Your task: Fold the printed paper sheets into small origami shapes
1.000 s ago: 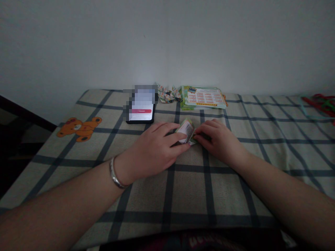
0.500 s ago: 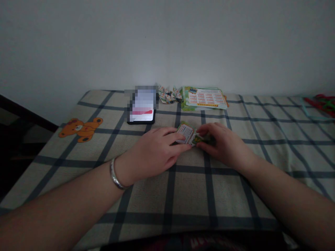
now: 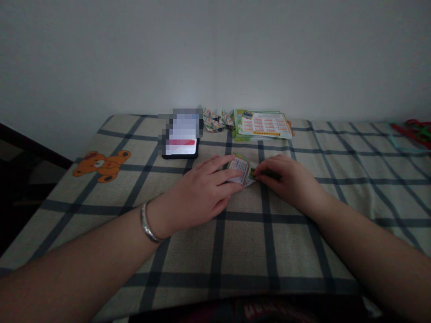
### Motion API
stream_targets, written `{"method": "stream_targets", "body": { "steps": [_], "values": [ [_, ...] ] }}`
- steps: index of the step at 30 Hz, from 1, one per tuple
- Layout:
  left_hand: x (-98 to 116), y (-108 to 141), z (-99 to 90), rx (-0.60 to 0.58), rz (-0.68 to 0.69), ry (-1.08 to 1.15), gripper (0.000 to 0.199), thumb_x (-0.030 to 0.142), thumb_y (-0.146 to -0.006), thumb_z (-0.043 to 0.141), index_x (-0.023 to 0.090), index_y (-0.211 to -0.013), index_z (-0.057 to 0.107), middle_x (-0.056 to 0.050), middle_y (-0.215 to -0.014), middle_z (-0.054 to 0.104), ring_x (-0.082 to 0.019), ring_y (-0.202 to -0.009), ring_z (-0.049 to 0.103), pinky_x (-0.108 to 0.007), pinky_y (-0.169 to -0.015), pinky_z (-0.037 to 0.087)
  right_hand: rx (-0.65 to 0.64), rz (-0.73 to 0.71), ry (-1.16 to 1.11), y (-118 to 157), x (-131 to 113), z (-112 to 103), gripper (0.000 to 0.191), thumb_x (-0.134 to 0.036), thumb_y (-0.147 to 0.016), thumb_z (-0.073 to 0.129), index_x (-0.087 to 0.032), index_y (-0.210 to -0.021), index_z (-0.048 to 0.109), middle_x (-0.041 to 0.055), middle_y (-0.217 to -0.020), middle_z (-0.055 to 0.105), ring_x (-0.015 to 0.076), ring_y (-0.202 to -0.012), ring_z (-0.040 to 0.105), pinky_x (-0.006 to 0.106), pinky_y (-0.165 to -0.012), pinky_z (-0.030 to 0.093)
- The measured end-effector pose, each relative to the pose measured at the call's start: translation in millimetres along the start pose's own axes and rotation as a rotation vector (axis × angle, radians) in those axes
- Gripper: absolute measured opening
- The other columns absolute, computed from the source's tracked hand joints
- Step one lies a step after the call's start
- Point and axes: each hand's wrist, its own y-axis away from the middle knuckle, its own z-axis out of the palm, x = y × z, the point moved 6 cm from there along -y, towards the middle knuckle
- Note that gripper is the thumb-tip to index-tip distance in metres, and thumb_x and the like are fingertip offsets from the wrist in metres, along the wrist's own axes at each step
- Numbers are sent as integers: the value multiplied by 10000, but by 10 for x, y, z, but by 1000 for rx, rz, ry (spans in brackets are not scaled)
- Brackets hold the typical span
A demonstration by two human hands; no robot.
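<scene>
A small folded piece of printed paper (image 3: 241, 167), white and green with rows of text, lies on the checked tablecloth between my hands. My left hand (image 3: 205, 190) rests over its left side, fingers spread and pressing it down; a silver bangle circles that wrist. Thumb and forefinger of my right hand (image 3: 286, 181) are pinched on the paper's right corner. Part of the paper is hidden under the left fingers.
Behind the hands, a phone (image 3: 183, 146) with a lit, partly blurred screen leans near the wall. Beside it are folded paper pieces (image 3: 217, 121) and a stack of printed sheets (image 3: 264, 125). A bear cutout (image 3: 103, 166) lies left; red and green items (image 3: 415, 132) sit far right.
My right thumb and forefinger have closed together on the paper's right corner. More of the paper's printed face shows between the left fingers, which have spread slightly.
</scene>
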Motion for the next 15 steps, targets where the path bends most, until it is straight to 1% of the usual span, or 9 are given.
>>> {"method": "stream_targets", "body": {
  "steps": [3,7,10,13,15],
  "values": [
    [9,3,20,-6,38,-1,337,171,-930,505,199,-1248,612,-6,-1327,615,-251,-1377,391,-464,-1192,315,-1,-14,2,6,-11,-18,79,-170,-880,603,-197,-899,675,34,-885,708,189,-850,632,323,-780,483],
    [2,23,67,-18,49,2,381,205,-950,481,185,-1324,551,-19,-1365,594,-233,-1334,451,-474,-1197,291,1,-57,-21,16,-37,-46,91,-167,-879,614,-190,-919,692,49,-948,724,189,-891,648,325,-818,503],
    [15,18,69,-19,55,11,372,215,-954,476,186,-1317,551,-22,-1334,612,-219,-1282,496,-478,-1195,286,-9,-77,0,27,-37,-35,113,-193,-886,622,-191,-959,708,55,-994,730,198,-930,648,338,-851,510],
    [23,2,42,-23,33,-7,343,218,-941,497,206,-1273,584,-18,-1290,630,-234,-1269,495,-493,-1185,296,-3,-88,28,32,-36,-9,146,-208,-894,616,-199,-1002,714,52,-1029,731,200,-953,651,345,-866,516],
    [9,-3,25,-29,-5,-38,335,236,-925,525,193,-1248,605,-35,-1292,621,-272,-1305,453,-499,-1181,301,14,-79,48,28,-37,6,150,-211,-893,615,-197,-1007,713,53,-1037,728,206,-956,655,353,-861,523]
  ]
}}
